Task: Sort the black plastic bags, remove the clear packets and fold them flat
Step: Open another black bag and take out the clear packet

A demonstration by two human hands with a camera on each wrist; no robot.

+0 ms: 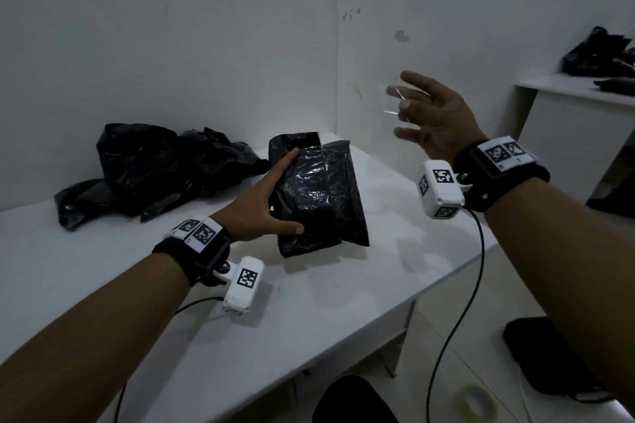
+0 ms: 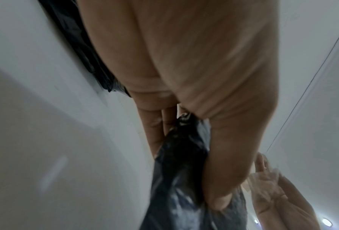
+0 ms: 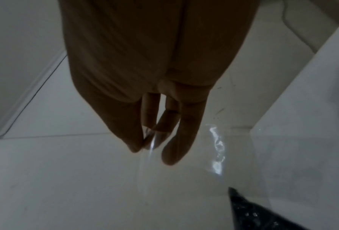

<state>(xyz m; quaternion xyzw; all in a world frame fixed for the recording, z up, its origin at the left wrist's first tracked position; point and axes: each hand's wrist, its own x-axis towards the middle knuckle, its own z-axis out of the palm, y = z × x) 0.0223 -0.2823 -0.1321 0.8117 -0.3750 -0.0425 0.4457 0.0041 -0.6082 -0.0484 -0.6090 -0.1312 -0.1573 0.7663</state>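
My left hand (image 1: 292,192) grips a flat black plastic bag (image 1: 319,196) just above the white table (image 1: 309,302), thumb on its near face and fingers at its far edge. The left wrist view shows the same hand (image 2: 184,140) clamped on the bag (image 2: 176,186). To the right, off the table's corner, my raised right hand (image 1: 422,113) has its fingers spread. Its thumb and one finger pinch a thin clear packet (image 1: 391,103). In the right wrist view the pinch (image 3: 151,140) holds the clear packet (image 3: 216,155), which hangs down with bright glints.
A crumpled heap of black bags (image 1: 154,168) lies at the table's back left against the wall. A second white table (image 1: 567,89) at the right carries more black bags (image 1: 601,55). On the floor lie a black pad (image 1: 549,354) and a tape roll (image 1: 476,402).
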